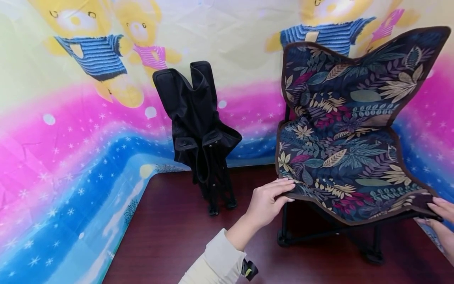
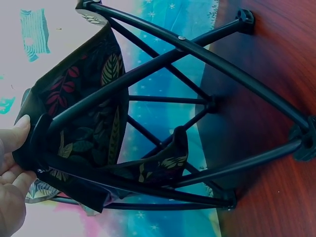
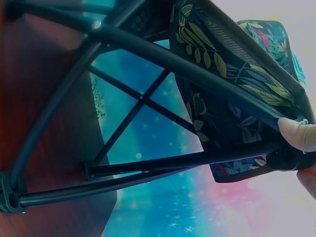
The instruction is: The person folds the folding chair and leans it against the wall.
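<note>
A folding chair (image 1: 340, 157) with dark leaf-patterned fabric stands unfolded on the right of the table in the head view, its black tube legs (image 2: 237, 74) crossed beneath the seat. My left hand (image 1: 267, 201) grips the seat's front left corner, thumb below and fingers on top. At the opposite front corner my right hand (image 1: 443, 221) pinches the seat edge, partly cut off by the frame. In the right wrist view the right thumb (image 3: 298, 134) presses on the black corner joint where the tubes meet the fabric.
A black folding chair (image 1: 195, 118), folded up, stands on the dark red table (image 1: 159, 236) left of the patterned one. Behind both hangs a colourful cloth (image 1: 88, 157) with cartoon bears. A small black strap (image 1: 250, 270) shows by the left sleeve.
</note>
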Tool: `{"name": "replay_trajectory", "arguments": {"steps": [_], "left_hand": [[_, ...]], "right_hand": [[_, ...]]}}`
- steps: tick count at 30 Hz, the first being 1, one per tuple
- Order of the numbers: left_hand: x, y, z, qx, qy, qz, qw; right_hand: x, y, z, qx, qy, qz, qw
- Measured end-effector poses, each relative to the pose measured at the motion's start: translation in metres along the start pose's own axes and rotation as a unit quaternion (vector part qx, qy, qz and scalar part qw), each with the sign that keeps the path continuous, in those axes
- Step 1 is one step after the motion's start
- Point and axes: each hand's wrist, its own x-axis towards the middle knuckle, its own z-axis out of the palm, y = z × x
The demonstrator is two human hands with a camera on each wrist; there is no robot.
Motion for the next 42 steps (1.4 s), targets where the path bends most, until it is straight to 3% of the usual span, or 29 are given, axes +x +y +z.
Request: {"name": "replay_trajectory", "arguments": {"steps": [3,11,15,19,24,34,42], "left_hand": [[0.002,0.001,-0.001,0.002,-0.004,0.002,1.0000],[0.006,0.005,-0.003,0.003,-0.010,-0.002,0.9999],[0.006,0.007,-0.002,0.008,-0.008,0.003,0.9999],[0.007,0.009,-0.001,0.014,-0.007,0.006,0.9999],[0.010,0.010,-0.002,0.017,-0.006,0.007,0.9998],[0.013,0.013,-0.002,0.021,0.004,0.021,0.9996],[0.017,0.013,-0.002,0.032,0.009,0.028,0.9990]], "right_hand": [[0.002,-0.002,0.002,0.011,0.017,-0.005,0.9998],[0.007,-0.009,0.000,0.012,0.016,-0.022,0.9996],[0.010,-0.009,0.003,0.028,0.028,-0.005,0.9992],[0.012,-0.010,0.003,0.023,0.019,0.010,0.9995],[0.015,-0.011,0.001,0.001,0.007,-0.003,1.0000],[0.020,-0.014,0.003,0.006,-0.002,0.007,1.0000],[0.027,-0.015,0.010,0.051,0.037,-0.014,0.9979]]}}
